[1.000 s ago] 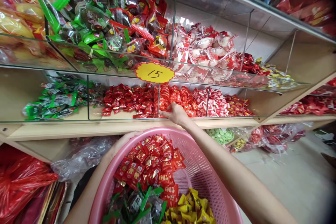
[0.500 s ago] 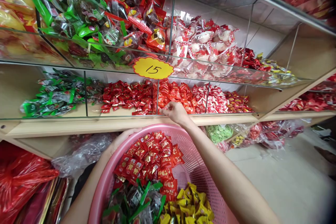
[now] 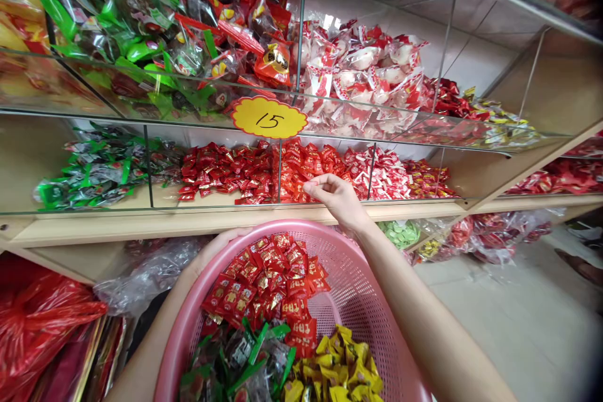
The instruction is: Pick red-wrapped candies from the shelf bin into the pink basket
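Observation:
A pink plastic basket [image 3: 372, 276] tilts below the shelf, with red wrapped candies [image 3: 273, 267], green-and-clear packets [image 3: 240, 352] and yellow wrapped candies [image 3: 342, 367] inside. My left hand [image 3: 223, 243] grips the basket's far left rim from outside, its fingers mostly hidden. On the lower shelf, my right hand [image 3: 336, 196] is at the orange-red wrapped candies [image 3: 311, 160], thumb and forefinger pinched together. Whether a candy is between those fingertips I cannot make out. Dark red candies [image 3: 226, 166] lie left of a divider, and pink-and-white ones [image 3: 389, 173] lie to the right.
Glass panels and thin dividers split the shelves. A yellow price tag [image 3: 270, 117] marked 15 hangs on the upper glass edge. The wooden shelf edge [image 3: 117, 223] runs above the basket. A red plastic bag [image 3: 44, 314] is at lower left, and bagged goods [image 3: 499, 239] lie under the right shelf.
My right hand has moved right and slightly up along the orange-red candies, away from the divider. The left hand and the basket have stayed about where they were.

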Available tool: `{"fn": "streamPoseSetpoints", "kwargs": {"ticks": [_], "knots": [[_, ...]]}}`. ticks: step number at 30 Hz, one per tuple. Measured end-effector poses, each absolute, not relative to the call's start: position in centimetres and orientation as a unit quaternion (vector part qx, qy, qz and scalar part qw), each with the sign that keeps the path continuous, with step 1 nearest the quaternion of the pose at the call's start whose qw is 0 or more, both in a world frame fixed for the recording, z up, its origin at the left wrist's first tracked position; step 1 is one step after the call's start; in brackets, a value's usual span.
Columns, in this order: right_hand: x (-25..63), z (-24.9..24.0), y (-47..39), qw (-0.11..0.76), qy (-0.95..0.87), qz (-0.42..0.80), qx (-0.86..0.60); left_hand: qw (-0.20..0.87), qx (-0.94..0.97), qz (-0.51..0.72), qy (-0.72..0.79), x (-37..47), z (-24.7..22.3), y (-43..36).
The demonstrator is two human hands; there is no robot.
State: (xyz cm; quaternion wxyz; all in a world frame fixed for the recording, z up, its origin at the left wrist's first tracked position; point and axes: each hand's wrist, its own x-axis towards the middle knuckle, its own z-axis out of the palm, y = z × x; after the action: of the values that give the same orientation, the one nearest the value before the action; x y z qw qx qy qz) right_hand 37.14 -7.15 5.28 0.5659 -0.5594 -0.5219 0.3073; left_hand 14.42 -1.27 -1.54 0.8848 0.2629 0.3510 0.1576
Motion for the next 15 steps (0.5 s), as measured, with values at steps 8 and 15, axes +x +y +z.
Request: {"fn": "streamPoseSetpoints", "kwargs": {"ticks": [8, 15], "knots": [[34.5, 2.2, -15.9, 0.333, -0.619, 0.396, -0.59, 0.883, 0.259, 0.141, 0.365, 14.3, -1.7, -1.3], [34.7, -1.8, -16.4, 0.179, -0.631, 0.422, -0.626, 0.877, 0.265, 0.15, 0.372, 14.4, -1.8, -1.1]]}}
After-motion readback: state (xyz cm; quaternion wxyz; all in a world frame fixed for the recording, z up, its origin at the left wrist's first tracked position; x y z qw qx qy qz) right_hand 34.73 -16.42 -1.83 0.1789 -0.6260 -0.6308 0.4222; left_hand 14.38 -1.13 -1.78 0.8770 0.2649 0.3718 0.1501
